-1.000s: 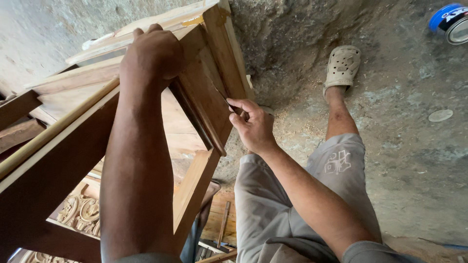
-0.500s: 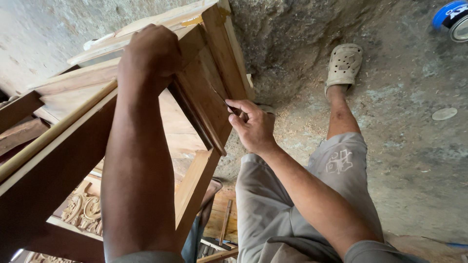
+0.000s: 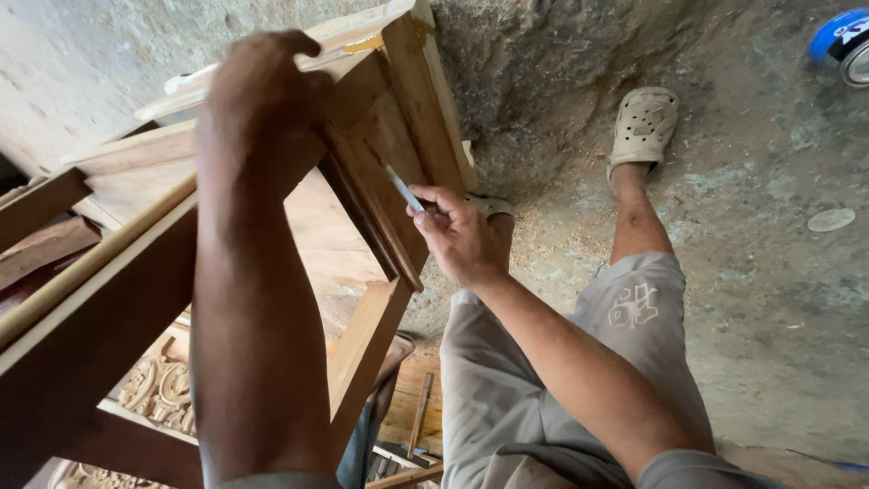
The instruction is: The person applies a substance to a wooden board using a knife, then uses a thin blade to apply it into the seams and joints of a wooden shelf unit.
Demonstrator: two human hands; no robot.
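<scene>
Gripping the wooden frame (image 3: pixel 380 181) at its far top rail, the left hand (image 3: pixel 258 100) steadies it while the right hand (image 3: pixel 457 235), fingers pinching a thin blade (image 3: pixel 404 192), works the inner moulding, which I judge needs careful strokes.

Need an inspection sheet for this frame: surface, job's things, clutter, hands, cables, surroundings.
Surface: rough concrete floor, dusty, with sawdust near the wall.
Job's things: wooden frame, tilted; slim light-coloured tool, its tip at the frame's inner edge.
Clutter: carved wood panel under the frame; loose wood strips by the legs; small round disc; blue can at the top corner.
Hands: left hand grips the frame's upper rail; right hand holds the tool in its fingers.
Cables: nothing seen.
Surroundings: pitted wall; beige clog on one foot.
</scene>
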